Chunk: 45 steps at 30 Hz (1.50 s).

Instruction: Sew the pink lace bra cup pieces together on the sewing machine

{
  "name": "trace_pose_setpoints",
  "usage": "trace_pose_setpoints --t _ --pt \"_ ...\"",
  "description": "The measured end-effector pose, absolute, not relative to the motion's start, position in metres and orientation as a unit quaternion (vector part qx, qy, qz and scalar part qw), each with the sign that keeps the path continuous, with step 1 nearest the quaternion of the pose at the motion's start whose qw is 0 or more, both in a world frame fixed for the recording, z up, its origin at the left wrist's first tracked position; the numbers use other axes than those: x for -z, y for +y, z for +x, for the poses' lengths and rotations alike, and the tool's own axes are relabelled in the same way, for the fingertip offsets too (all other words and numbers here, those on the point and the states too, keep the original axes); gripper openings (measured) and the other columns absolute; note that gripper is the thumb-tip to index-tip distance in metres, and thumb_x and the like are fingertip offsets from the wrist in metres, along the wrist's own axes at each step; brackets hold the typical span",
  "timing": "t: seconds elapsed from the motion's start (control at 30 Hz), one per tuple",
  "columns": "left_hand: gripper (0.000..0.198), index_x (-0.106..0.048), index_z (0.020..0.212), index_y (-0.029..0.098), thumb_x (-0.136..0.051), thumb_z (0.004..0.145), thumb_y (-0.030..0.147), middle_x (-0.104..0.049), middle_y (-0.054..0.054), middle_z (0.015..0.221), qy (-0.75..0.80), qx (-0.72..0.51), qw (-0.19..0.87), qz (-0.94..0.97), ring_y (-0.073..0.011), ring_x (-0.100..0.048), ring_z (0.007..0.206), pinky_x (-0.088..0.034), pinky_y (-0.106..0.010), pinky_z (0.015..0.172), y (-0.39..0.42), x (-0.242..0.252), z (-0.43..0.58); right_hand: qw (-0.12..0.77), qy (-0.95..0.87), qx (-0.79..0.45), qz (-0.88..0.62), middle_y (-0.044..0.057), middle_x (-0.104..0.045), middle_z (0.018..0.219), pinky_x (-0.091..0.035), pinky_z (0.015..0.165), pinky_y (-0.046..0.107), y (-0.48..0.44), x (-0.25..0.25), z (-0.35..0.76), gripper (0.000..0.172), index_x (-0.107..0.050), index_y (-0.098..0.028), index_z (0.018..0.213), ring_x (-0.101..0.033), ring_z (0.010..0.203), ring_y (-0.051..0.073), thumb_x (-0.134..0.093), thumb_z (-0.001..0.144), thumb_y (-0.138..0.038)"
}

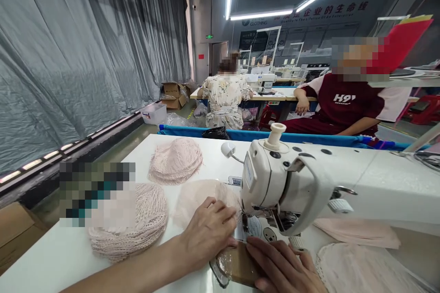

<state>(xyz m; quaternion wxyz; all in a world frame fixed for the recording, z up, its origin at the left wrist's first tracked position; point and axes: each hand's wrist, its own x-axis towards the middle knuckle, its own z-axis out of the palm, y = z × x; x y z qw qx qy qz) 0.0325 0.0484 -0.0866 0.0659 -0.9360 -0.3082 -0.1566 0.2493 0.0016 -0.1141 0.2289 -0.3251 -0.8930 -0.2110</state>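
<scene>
A white sewing machine (pixel 264 183) stands in front of me, its needle and presser foot low over the bed. My left hand (pixel 211 226) is just left of the presser foot, fingers bent and closed on a sheer pale pink fabric piece (pixel 192 197). The fabric's right edge runs under the machine head, partly hidden by that hand. My right hand (pixel 285 263) lies with fingers stretched out on a brown, tape-covered plate (pixel 237 263), fingertips close to the presser foot. Whether fabric lies under those fingertips is hidden.
Stacks of pink lacy cups (pixel 147 219) and pink fabric cups (pixel 177 160) sit on the left of the white table (pixel 185 274). More pink pieces (pixel 364 265) lie at right. A blue cloth trough (pixel 185 132) borders the far edge. Two people (pixel 225 100) sit beyond it.
</scene>
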Motion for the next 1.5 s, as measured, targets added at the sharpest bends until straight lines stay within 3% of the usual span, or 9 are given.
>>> trace_pose_setpoints --t 0.1,0.23,0.43,0.77,0.9,1.03,1.2,1.33,1.5 --pt "0.039 -0.055 0.091 0.011 -0.062 0.080 0.047 -0.061 -0.005 0.094 -0.311 0.166 0.108 -0.930 -0.0191 -0.053 0.080 -0.040 -0.032 0.069 0.026 0.090 0.035 0.234 -0.895 0.221 -0.308 0.004 -0.068 0.110 -0.042 0.067 0.027 -0.002 0.109 0.244 0.048 -0.062 -0.015 0.113 -0.064 0.084 0.015 -0.035 0.094 -0.050" --pt "0.037 -0.052 0.071 0.015 -0.051 0.087 0.048 -0.055 0.000 0.072 -0.258 0.178 0.110 -0.943 -0.0151 -0.048 0.063 -0.036 -0.031 0.058 -0.004 0.089 0.035 0.247 -0.908 0.114 -0.317 0.000 -0.069 0.107 -0.040 0.073 0.028 -0.010 0.105 0.244 0.048 -0.064 -0.022 0.103 -0.062 0.089 0.016 -0.032 0.092 -0.056" --pt "0.041 -0.056 0.086 0.015 -0.050 0.085 0.056 -0.059 -0.003 0.088 -0.284 0.162 0.047 -0.944 -0.0181 -0.053 0.083 -0.041 -0.034 0.078 0.004 0.077 0.034 0.246 -0.891 0.134 -0.358 0.003 -0.068 0.110 -0.035 0.073 0.033 -0.006 0.114 0.251 0.040 -0.063 -0.021 0.105 -0.062 0.083 0.018 -0.036 0.094 -0.049" --pt "0.040 -0.054 0.104 0.012 -0.053 0.086 0.048 -0.059 -0.007 0.096 -0.320 0.155 0.050 -0.933 -0.0218 -0.052 0.089 -0.041 -0.038 0.084 0.022 0.091 0.043 0.220 -0.867 0.242 -0.376 0.008 -0.069 0.105 -0.034 0.068 0.037 0.013 0.115 0.253 0.043 -0.061 -0.019 0.109 -0.062 0.079 0.023 -0.025 0.098 -0.038" --pt "0.038 -0.055 0.096 0.013 -0.053 0.086 0.049 -0.058 -0.007 0.098 -0.306 0.169 0.035 -0.936 -0.0216 -0.052 0.093 -0.038 -0.038 0.087 0.020 0.085 0.040 0.225 -0.886 0.175 -0.366 0.007 -0.068 0.108 -0.034 0.071 0.037 0.006 0.113 0.253 0.037 -0.059 -0.021 0.111 -0.062 0.082 0.022 -0.031 0.097 -0.041" --pt "0.044 -0.051 0.083 0.015 -0.055 0.080 0.059 -0.056 -0.006 0.101 -0.252 0.178 -0.028 -0.951 -0.0194 -0.051 0.093 -0.036 -0.037 0.088 0.015 0.078 0.035 0.323 -0.878 0.018 -0.354 0.003 -0.070 0.098 -0.036 0.073 0.033 -0.005 0.114 0.249 0.049 -0.060 -0.023 0.081 -0.061 0.075 0.018 -0.020 0.098 -0.046" --pt "0.016 -0.051 0.077 0.015 -0.056 0.086 0.027 -0.053 -0.001 0.080 -0.280 0.180 -0.020 -0.943 -0.0160 -0.048 0.075 -0.036 -0.032 0.069 0.009 0.080 0.036 0.308 -0.883 0.004 -0.354 0.009 -0.067 0.102 -0.040 0.068 0.031 -0.009 0.119 0.246 0.044 -0.056 -0.018 0.105 -0.062 0.080 0.020 -0.040 0.090 -0.056" --pt "0.017 -0.049 0.072 0.015 -0.049 0.089 0.017 -0.056 -0.002 0.086 -0.270 0.231 -0.061 -0.933 -0.0147 -0.049 0.080 -0.037 -0.032 0.075 0.008 0.084 0.037 0.298 -0.881 0.002 -0.368 0.008 -0.066 0.100 -0.041 0.066 0.031 -0.007 0.119 0.247 0.018 -0.057 -0.020 0.098 -0.061 0.076 0.018 -0.041 0.094 -0.027" --pt "0.025 -0.050 0.072 0.015 -0.052 0.091 0.030 -0.060 -0.001 0.090 -0.244 0.250 -0.053 -0.935 -0.0131 -0.053 0.083 -0.036 -0.034 0.085 0.009 0.087 0.037 0.310 -0.880 -0.035 -0.358 0.005 -0.066 0.095 -0.040 0.064 0.030 -0.010 0.116 0.246 0.018 -0.059 -0.020 0.093 -0.058 0.072 0.017 -0.042 0.090 -0.014"
